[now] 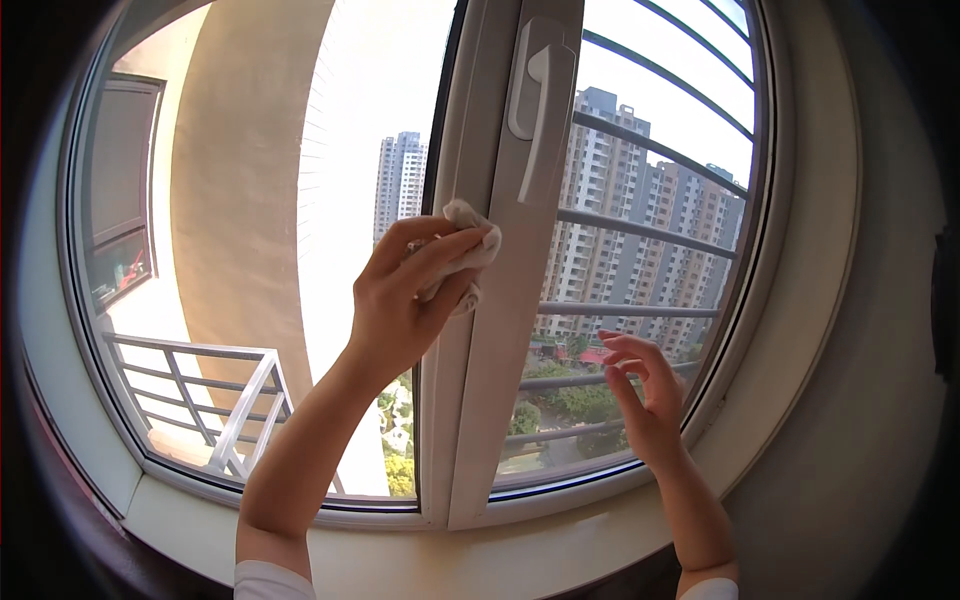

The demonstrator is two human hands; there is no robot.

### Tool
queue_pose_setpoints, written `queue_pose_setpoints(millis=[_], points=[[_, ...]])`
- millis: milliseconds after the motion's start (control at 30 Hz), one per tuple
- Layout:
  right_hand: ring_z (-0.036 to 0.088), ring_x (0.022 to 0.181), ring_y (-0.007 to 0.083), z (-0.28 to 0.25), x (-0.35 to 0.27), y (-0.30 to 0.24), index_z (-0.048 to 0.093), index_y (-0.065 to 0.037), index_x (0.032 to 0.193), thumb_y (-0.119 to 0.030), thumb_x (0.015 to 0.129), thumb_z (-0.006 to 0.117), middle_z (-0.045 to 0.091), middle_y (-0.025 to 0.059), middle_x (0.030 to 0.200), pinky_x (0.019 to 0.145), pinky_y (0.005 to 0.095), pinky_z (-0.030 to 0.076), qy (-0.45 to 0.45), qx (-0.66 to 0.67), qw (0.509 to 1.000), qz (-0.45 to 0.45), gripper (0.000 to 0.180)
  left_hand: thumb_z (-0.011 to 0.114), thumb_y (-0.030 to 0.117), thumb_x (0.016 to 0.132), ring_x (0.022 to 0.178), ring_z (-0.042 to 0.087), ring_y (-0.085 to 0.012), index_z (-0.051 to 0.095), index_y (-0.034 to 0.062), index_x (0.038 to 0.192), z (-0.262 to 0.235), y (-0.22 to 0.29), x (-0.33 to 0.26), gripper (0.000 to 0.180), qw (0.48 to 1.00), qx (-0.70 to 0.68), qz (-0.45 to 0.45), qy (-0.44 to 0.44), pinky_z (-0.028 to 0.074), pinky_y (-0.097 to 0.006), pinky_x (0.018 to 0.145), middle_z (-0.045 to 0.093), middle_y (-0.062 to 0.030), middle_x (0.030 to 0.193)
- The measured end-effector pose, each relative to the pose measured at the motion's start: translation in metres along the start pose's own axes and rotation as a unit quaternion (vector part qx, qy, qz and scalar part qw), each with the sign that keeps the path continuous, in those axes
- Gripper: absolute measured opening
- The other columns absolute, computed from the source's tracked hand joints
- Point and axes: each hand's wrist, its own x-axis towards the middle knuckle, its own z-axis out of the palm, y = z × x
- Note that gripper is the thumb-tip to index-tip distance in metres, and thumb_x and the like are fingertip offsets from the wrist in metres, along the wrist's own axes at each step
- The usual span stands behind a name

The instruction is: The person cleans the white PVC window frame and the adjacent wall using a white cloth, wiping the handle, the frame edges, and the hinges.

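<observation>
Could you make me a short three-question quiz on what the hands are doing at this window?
1. True or false: the left hand presses a small crumpled white cloth against the white central window frame.
2. The right hand is: A) gripping the white lever handle; B) open, holding nothing, in front of the right glass pane; C) holding the cloth.
3. Fill in: outside the right pane run horizontal grey metal ____.

Key: 1 true; 2 B; 3 bars.
</observation>
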Motion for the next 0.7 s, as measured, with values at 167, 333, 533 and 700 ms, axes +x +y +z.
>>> queue_pose_setpoints(millis=[167, 333, 533, 700], points=[[0.06, 0.117, 0.0178, 0.038, 0.005, -0.008, 0.041, -0.002, 0.143, -0.013, 0.102, 0.06, 0.059, 0.0061, 0.129, 0.098, 0.0365, 0.05, -0.081, 0.415, 0.902, 0.086, 0.047, 0.082, 0.013, 0.08, 0.099, 0.071, -0.0274, 0.061, 0.0074, 0.132, 0.052, 0.08, -0.04, 0.057, 0.996, -0.065, 0.024, -0.048, 0.062, -0.036, 0.082, 0.067, -0.0126, 0.117], [0.063, 0.109, 0.0187, 0.033, 0.067, 0.003, 0.063, -0.004, 0.127, -0.011, 0.096, 0.067, 0.066, 0.0071, 0.122, 0.093, 0.0391, 0.053, 0.133, 0.193, 0.972, -0.032, 0.032, 0.083, 0.036, 0.08, 0.15, 0.024, -0.042, 0.039, 0.0063, 0.151, 0.042, 0.076, -0.039, 0.088, 0.984, 0.134, -0.07, -0.092, 0.024, -0.056, 0.116, 0.047, -0.0228, 0.15], [0.063, 0.114, 0.0293, 0.032, 0.214, -0.006, 0.064, -0.011, 0.13, -0.006, 0.088, 0.071, 0.066, 0.0124, 0.126, 0.098, 0.0406, 0.053, 0.29, -0.047, 0.883, -0.367, 0.044, 0.067, 0.038, 0.093, 0.15, 0.019, -0.046, 0.018, -0.0031, 0.157, 0.059, 0.045, -0.068, 0.09, 0.948, 0.284, -0.133, -0.049, 0.019, -0.057, 0.119, 0.018, -0.0284, 0.162], [0.054, 0.132, 0.0327, 0.072, 0.16, 0.015, 0.069, -0.009, 0.125, -0.001, 0.086, 0.068, 0.062, 0.013, 0.133, 0.107, 0.0469, 0.05, 0.245, 0.04, 0.908, -0.337, 0.039, 0.05, 0.042, 0.101, 0.149, 0.023, -0.046, 0.023, -0.0061, 0.154, 0.063, 0.049, -0.094, 0.077, 0.962, 0.226, -0.153, 0.013, 0.023, -0.055, 0.119, 0.024, -0.0301, 0.16]])
